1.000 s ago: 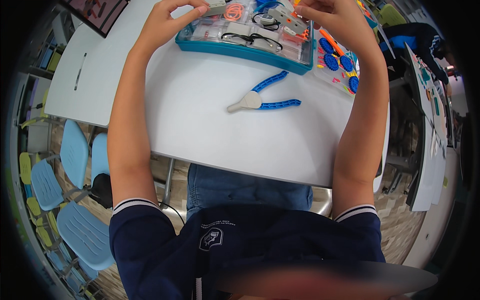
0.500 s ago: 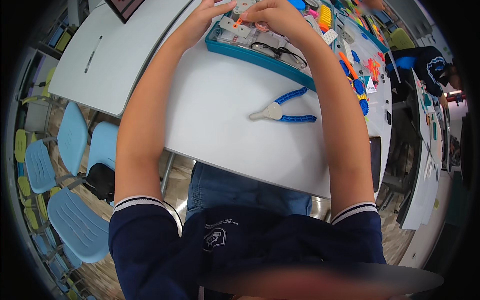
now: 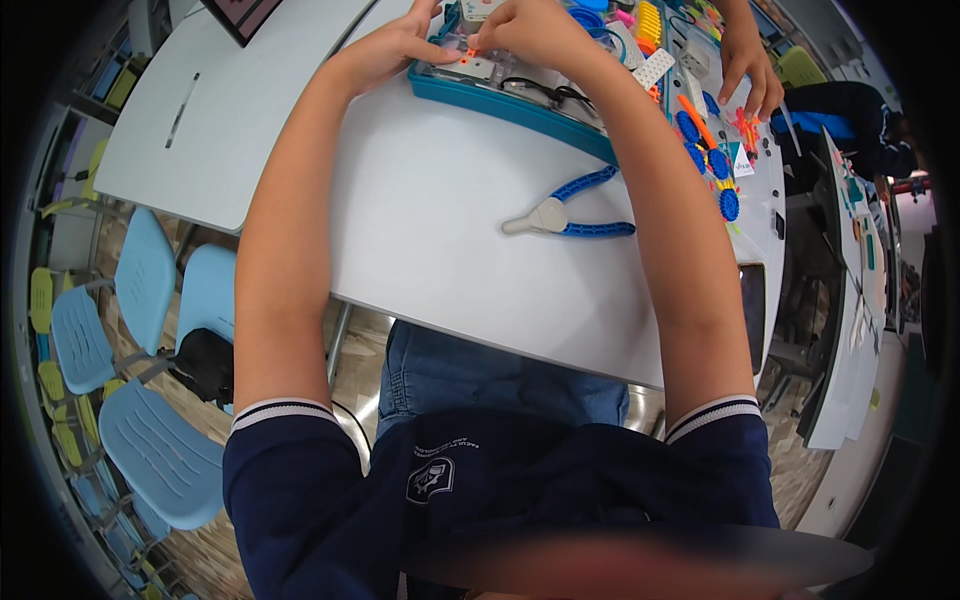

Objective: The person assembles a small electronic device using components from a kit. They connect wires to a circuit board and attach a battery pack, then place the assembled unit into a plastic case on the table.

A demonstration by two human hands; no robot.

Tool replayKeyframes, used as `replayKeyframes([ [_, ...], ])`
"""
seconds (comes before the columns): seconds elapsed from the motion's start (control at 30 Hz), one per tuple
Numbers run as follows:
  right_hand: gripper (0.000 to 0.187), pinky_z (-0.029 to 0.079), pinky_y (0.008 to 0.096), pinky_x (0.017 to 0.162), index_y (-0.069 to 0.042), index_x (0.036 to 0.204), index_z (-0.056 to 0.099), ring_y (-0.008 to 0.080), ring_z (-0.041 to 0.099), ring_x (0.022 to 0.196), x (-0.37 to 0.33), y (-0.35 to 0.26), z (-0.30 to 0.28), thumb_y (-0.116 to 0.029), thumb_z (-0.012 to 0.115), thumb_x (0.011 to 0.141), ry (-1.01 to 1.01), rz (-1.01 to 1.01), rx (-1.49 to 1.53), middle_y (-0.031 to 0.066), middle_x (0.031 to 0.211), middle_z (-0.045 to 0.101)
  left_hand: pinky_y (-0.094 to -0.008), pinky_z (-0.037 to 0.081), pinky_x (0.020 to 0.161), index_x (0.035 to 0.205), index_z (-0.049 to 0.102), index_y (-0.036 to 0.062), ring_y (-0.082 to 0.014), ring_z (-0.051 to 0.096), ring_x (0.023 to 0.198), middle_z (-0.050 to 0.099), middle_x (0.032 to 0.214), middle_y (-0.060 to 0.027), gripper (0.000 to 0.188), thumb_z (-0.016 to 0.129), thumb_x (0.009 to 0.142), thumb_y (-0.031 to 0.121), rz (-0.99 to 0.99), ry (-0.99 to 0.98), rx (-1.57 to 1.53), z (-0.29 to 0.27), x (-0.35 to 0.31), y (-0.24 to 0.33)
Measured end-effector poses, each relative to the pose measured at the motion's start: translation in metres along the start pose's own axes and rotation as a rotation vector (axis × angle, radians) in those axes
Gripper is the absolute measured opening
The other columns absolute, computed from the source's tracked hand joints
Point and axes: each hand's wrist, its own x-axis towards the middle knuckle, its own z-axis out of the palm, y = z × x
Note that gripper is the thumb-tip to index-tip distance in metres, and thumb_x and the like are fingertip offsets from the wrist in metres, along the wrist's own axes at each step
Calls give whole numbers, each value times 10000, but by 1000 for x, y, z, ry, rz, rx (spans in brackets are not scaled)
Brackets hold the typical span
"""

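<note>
At the far side of the table, both my hands are over a teal tray (image 3: 500, 118) of building parts. My right hand (image 3: 535, 32) is closed, its fingertips pinching at a small orange piece (image 3: 470, 52). That piece sits by a flat white part (image 3: 468, 68) lying among clear-wrapped items. My left hand (image 3: 395, 48) has its fingers apart, and its thumb reaches to the edge of the white part. Between my forearms, a pair of pliers (image 3: 548, 216) with blue handles lies on the white table.
A black cable (image 3: 545, 90) lies in the tray. To the right are blue wheels (image 3: 718, 163), an orange stick (image 3: 697, 122) and a dark flat device (image 3: 751, 300). Another person's hand (image 3: 748, 75) reaches over coloured parts. Blue chairs (image 3: 160, 450) stand at left.
My hands have lowered into the tray, bringing the orange piece and white part down with them. Another person's hand has come in at the upper right.
</note>
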Motion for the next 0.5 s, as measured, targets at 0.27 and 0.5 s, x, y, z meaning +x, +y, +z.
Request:
replayKeyframes([
  [0.27,218,542,411,702,15,738,730,329,711,737,-22,-24,7,-171,843,712,138,58,-87,224,775,720,-402,190,1261,1649,255,173,-269,219,1567,268,1687,-120,941,705,824,212,-86,159,204,14,-9,7],
  [0.5,260,515,388,654,15,773,712,269,675,677,-25,-11,-28,-213,837,768,280,47,-39,162,700,680,-432,91,1283,1676,116,193,-316,87,1600,102,1730,-134,1103,687,733,142,-132,140,244,18,-9,12],
])
